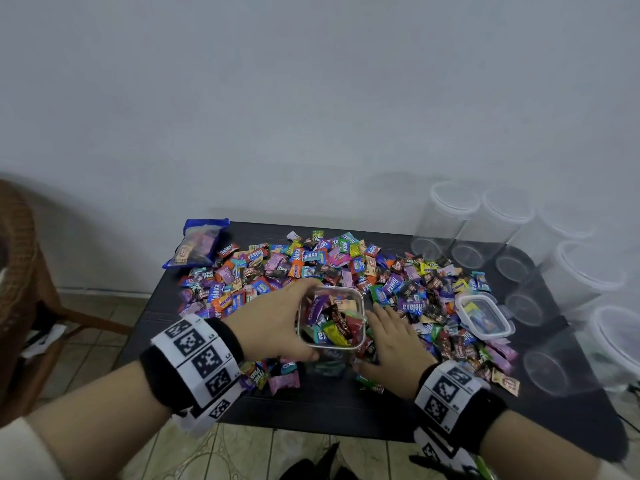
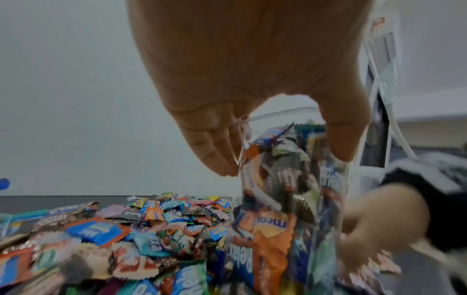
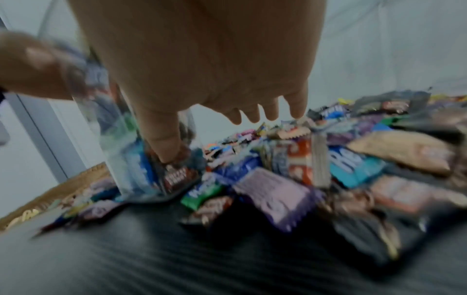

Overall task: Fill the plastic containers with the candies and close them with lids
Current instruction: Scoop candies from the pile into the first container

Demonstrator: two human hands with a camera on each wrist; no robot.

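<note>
A clear square plastic container (image 1: 330,318), filled with wrapped candies to near its rim, stands lidless at the front of the black table (image 1: 311,410). My left hand (image 1: 294,320) grips it from the left, fingers on the far side and thumb on the near side; the left wrist view shows the same hold on the container (image 2: 290,199). My right hand (image 1: 388,337) lies flat with straight fingers on loose candies just right of the container and holds nothing. A wide pile of wrapped candies (image 1: 346,265) covers the table. A clear clip lid (image 1: 485,317) rests on the pile's right side.
Several empty clear containers (image 1: 467,237) stand along the table's back right and right edge. A blue bag of candies (image 1: 199,244) lies at the back left corner. A wicker chair (image 1: 20,271) stands left of the table. A wall rises right behind it.
</note>
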